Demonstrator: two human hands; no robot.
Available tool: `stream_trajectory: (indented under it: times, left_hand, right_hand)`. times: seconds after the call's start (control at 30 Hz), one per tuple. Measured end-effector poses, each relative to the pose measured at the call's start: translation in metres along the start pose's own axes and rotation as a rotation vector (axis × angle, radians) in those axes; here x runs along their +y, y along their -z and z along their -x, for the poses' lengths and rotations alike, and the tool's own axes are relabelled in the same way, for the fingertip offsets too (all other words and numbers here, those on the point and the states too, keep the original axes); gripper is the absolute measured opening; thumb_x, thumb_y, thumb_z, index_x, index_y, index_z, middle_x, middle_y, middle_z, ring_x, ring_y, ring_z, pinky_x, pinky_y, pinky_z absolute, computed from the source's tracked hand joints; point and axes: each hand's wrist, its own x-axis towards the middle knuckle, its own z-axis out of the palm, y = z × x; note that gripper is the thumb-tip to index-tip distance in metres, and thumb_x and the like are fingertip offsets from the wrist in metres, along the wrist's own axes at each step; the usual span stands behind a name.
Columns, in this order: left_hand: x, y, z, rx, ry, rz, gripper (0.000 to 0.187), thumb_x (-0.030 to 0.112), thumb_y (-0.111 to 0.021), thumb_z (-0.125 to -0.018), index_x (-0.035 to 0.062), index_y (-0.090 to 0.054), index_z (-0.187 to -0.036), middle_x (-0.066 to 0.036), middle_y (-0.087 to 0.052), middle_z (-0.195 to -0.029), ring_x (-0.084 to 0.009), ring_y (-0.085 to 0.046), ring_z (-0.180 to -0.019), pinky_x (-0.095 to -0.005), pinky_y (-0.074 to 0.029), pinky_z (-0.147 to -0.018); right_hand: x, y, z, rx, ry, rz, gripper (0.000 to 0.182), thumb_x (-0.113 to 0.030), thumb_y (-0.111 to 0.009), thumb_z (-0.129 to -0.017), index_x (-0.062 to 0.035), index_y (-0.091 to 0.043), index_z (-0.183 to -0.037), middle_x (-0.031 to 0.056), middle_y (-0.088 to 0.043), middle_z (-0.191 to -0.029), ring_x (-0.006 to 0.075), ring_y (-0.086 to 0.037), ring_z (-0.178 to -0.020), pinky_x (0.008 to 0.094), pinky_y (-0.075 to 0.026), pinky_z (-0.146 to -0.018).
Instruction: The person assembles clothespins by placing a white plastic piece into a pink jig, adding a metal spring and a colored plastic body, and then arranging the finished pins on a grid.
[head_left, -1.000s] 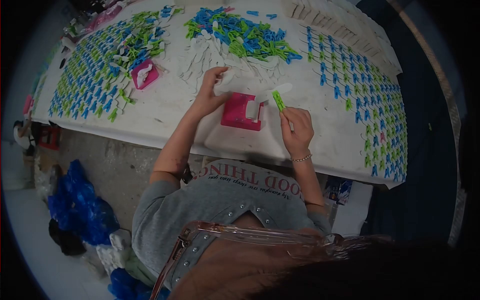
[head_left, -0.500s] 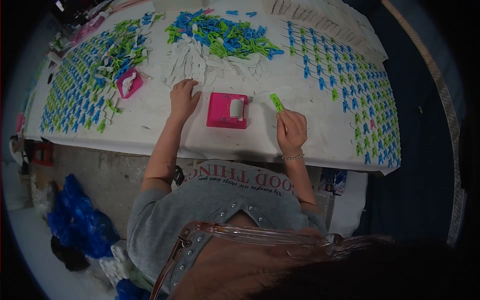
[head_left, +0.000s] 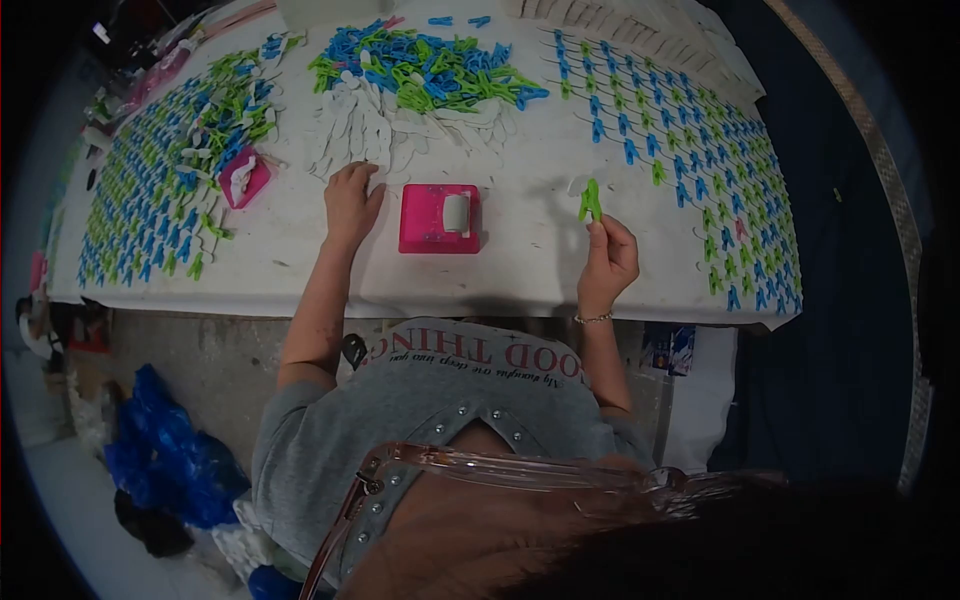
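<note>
My right hand (head_left: 610, 258) pinches a green clothes peg (head_left: 590, 202) by its lower end, raised over the right part of the table. A thin white strip (head_left: 577, 185) shows at the peg's upper end; how it is joined is too small to tell. My left hand (head_left: 352, 203) rests with its fingers bent but apart at the near edge of a heap of flat white strips (head_left: 350, 130). Whether a fingertip touches a strip I cannot make out. Between my hands sits a pink block (head_left: 420, 220) with a white roll (head_left: 456, 214) on it.
Behind the strips lies a heap of blue and green pegs (head_left: 425, 65). Rows of pegs with white strips (head_left: 690, 150) cover the right side; more pegs (head_left: 140, 190) fill the left, by a pink dish (head_left: 258, 180). White stacked pieces (head_left: 640, 35) stand at the back right.
My right hand has moved right with the green peg, away from the pink block, and the peg now points more upright. My left hand stays by the white strips while the view shifts slightly.
</note>
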Motion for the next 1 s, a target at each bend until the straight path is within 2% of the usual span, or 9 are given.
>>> stream_trajectory:
  times: [0.27,0.37,0.43,0.53,0.67,0.77,0.83,0.9,1.0]
  left_hand:
    - [0.002,-0.001,-0.001,0.045,-0.056,-0.017,0.032,0.017,-0.070,-0.076,0.0076,-0.062,-0.105,-0.010,-0.061,-0.108,-0.0324,-0.056,-0.098,-0.0420,-0.044,-0.085]
    - [0.008,0.002,-0.006,0.011,-0.032,0.006,0.035,0.020,-0.072,-0.075,0.0075,-0.062,-0.106,-0.012,-0.061,-0.106,-0.0327,-0.056,-0.095,-0.0422,-0.045,-0.082]
    - [0.010,0.004,-0.011,-0.036,-0.043,-0.043,0.037,0.022,-0.074,-0.074,0.0072,-0.062,-0.105,-0.014,-0.060,-0.101,-0.0329,-0.057,-0.091,-0.0424,-0.046,-0.078]
    - [0.006,0.004,-0.019,-0.078,-0.012,-0.023,0.036,0.023,-0.075,-0.073,0.0069,-0.062,-0.103,-0.014,-0.059,-0.096,-0.0334,-0.057,-0.089,-0.0425,-0.046,-0.076]
    - [0.004,0.005,-0.018,-0.043,-0.022,0.023,0.036,0.024,-0.076,-0.072,0.0070,-0.062,-0.101,-0.014,-0.058,-0.093,-0.0330,-0.057,-0.087,-0.0427,-0.046,-0.074]
    - [0.010,0.005,-0.023,-0.048,0.000,0.040,0.034,0.023,-0.076,-0.072,0.0072,-0.062,-0.100,-0.013,-0.059,-0.093,-0.0323,-0.057,-0.085,-0.0422,-0.046,-0.073]
    - [0.023,0.004,-0.041,0.174,-0.179,0.032,0.033,0.022,-0.075,-0.072,0.0070,-0.062,-0.099,-0.013,-0.060,-0.094,-0.0323,-0.058,-0.084,-0.0418,-0.046,-0.072]
    - [0.042,-0.001,-0.082,-0.016,-0.298,0.121,0.033,0.020,-0.075,-0.071,0.0071,-0.062,-0.099,-0.014,-0.061,-0.097,-0.0329,-0.058,-0.085,-0.0417,-0.046,-0.073]
    - [0.092,-0.036,-0.147,-0.119,-0.545,0.123,0.035,0.024,-0.072,-0.073,0.0072,-0.062,-0.101,-0.014,-0.060,-0.103,-0.0334,-0.059,-0.092,-0.0419,-0.047,-0.078]
  right_hand:
    - [0.002,0.006,-0.001,0.026,-0.032,0.017,0.014,0.001,-0.062,-0.089,0.0041,-0.061,-0.103,0.0078,-0.065,-0.097,0.0117,-0.061,-0.087,0.0235,-0.050,-0.079]
    - [0.011,0.003,-0.011,-0.042,0.099,0.216,0.011,0.002,-0.064,-0.087,0.0015,-0.063,-0.098,0.0062,-0.066,-0.090,0.0128,-0.062,-0.082,0.0240,-0.050,-0.074]
    - [0.014,-0.005,-0.028,-0.185,0.309,0.543,0.012,-0.002,-0.070,-0.080,-0.0021,-0.065,-0.091,0.0086,-0.064,-0.084,0.0192,-0.060,-0.075,0.0291,-0.049,-0.069]
    - [0.046,-0.020,-0.066,-0.190,0.300,0.630,0.009,-0.006,-0.070,-0.080,-0.0039,-0.066,-0.088,0.0088,-0.065,-0.080,0.0234,-0.061,-0.075,0.0318,-0.049,-0.069]
    - [0.089,-0.037,-0.111,-0.200,0.283,0.783,0.011,-0.009,-0.068,-0.084,-0.0028,-0.067,-0.092,0.0082,-0.066,-0.082,0.0163,-0.061,-0.073,0.0293,-0.049,-0.067]
    - [0.119,-0.050,-0.120,-0.029,0.139,0.579,0.010,-0.011,-0.067,-0.086,-0.0030,-0.066,-0.092,0.0061,-0.065,-0.077,0.0135,-0.059,-0.066,0.0283,-0.050,-0.060]
    - [0.135,-0.059,-0.124,0.140,-0.068,0.388,0.010,-0.013,-0.066,-0.087,-0.0037,-0.066,-0.091,0.0026,-0.063,-0.074,0.0091,-0.056,-0.061,0.0250,-0.048,-0.053]
    - [0.135,-0.069,-0.123,0.169,-0.101,0.341,0.010,-0.011,-0.066,-0.087,-0.0025,-0.066,-0.091,0.0034,-0.063,-0.076,0.0103,-0.056,-0.063,0.0259,-0.047,-0.057]
    - [0.136,-0.076,-0.119,0.200,-0.141,0.311,0.010,-0.010,-0.066,-0.086,-0.0011,-0.065,-0.090,0.0047,-0.063,-0.078,0.0121,-0.055,-0.065,0.0273,-0.046,-0.061]
